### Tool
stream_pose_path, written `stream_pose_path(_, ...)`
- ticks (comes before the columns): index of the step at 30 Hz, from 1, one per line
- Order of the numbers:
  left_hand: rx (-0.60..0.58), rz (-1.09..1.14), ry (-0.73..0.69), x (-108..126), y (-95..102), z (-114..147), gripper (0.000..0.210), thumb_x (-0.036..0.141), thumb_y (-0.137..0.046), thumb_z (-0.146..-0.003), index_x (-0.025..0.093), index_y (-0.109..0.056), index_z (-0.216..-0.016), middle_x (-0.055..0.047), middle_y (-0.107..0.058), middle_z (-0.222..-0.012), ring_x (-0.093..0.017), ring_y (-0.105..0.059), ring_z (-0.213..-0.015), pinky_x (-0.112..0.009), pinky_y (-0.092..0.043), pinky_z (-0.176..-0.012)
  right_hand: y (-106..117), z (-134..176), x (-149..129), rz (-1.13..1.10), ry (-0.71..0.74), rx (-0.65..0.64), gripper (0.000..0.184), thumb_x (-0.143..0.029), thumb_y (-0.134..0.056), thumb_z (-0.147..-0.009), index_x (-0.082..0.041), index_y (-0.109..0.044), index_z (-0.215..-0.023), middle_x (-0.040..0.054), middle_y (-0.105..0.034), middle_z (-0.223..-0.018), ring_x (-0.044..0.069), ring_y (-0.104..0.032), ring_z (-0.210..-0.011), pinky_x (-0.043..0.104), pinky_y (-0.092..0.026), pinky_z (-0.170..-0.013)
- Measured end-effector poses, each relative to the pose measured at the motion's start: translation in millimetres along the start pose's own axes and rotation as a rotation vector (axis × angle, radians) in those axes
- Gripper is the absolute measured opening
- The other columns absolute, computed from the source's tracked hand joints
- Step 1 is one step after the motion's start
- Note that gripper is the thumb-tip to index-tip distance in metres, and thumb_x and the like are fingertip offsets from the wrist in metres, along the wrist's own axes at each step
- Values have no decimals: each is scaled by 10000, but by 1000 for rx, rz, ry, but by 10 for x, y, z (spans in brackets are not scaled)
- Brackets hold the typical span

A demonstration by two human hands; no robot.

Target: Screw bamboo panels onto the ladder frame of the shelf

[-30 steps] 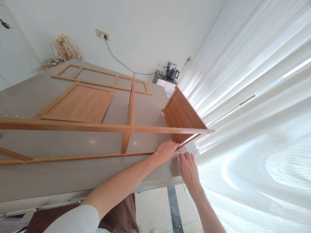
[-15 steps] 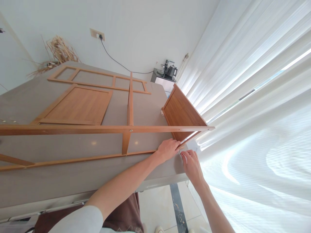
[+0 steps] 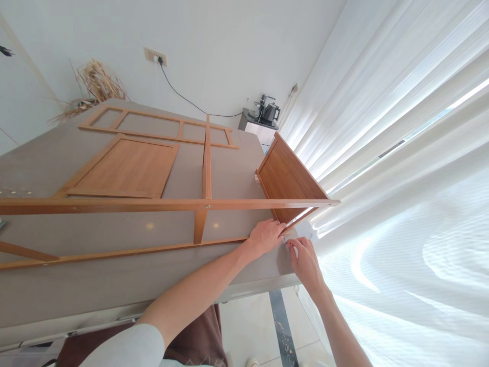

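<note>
A wooden frame point(image 3: 244, 204) stands on its side across the table, its two long rails joined by crosspieces. At its right end a wooden panel point(image 3: 292, 173) stands between the rails. My left hand point(image 3: 267, 235) is closed round the near lower rail at the corner by this panel. Just to its right, my right hand point(image 3: 306, 261) pinches a thin dark rod that looks like a hex key point(image 3: 284, 241), its tip at the end of that rail. The fingers partly hide the joint. A bolt head point(image 3: 208, 206) shows in the upper rail.
Behind the frame, a loose wooden panel point(image 3: 126, 167) and a ladder-like wooden frame point(image 3: 148, 126) lie on the grey table point(image 3: 237, 173). Small hardware point(image 3: 15, 192) lies at far left. White curtains point(image 3: 401, 214) hang close on the right. A kettle point(image 3: 271, 113) stands on a cabinet beyond.
My right hand has turned slightly, with the thin rod still at the rail's end. My left hand keeps its hold. The whole view has shifted a little.
</note>
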State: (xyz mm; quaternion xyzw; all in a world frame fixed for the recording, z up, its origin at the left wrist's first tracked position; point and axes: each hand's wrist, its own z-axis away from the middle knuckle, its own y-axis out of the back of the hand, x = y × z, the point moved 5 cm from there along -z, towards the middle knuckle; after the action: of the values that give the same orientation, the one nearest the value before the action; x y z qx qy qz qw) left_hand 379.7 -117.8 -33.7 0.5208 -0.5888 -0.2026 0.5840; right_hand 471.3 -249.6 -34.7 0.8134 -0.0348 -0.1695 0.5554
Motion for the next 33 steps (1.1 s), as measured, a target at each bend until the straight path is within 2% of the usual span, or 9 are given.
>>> stream_pose_path(7, 11, -12, -2, 1, 4, 10, 155, 278, -542, -939, 206, -623, -1050, -33, -714, -1008, -232, -649, -986, -327, -554, -771, 27, -14, -27, 37, -9, -20, 230, -235, -422, -977, -207, -651, -974, 86, -565, -929, 234, -498, -895, 381, -462, -811)
stream_pose_path(14, -1, 21, -3, -11, 11, 17, 195, 236, -512, -926, 211, -650, -1061, -46, -708, -1028, -223, -649, -991, -321, -554, -788, -10, -3, -26, 18, -31, -14, 226, -206, -427, -964, -207, -650, -998, 84, -563, -951, 229, -498, -914, 371, -459, -814)
stream_pose_path(21, -8, 66, 31, -41, -7, -3, 176, 267, -535, -914, 228, -706, -929, -50, -707, -963, -220, -658, -977, -300, -545, -794, 6, -33, -11, 20, -23, -43, 216, -202, -431, -955, -203, -646, -971, 77, -564, -925, 224, -502, -893, 383, -459, -831)
stream_pose_path(33, -4, 76, 5, -38, -24, -7, 161, 226, -529, -901, 217, -680, -958, -51, -698, -980, -216, -650, -977, -311, -542, -801, 0, -4, -12, 9, -54, -17, 194, -217, -451, -957, -208, -642, -987, 73, -578, -920, 231, -511, -896, 388, -459, -825)
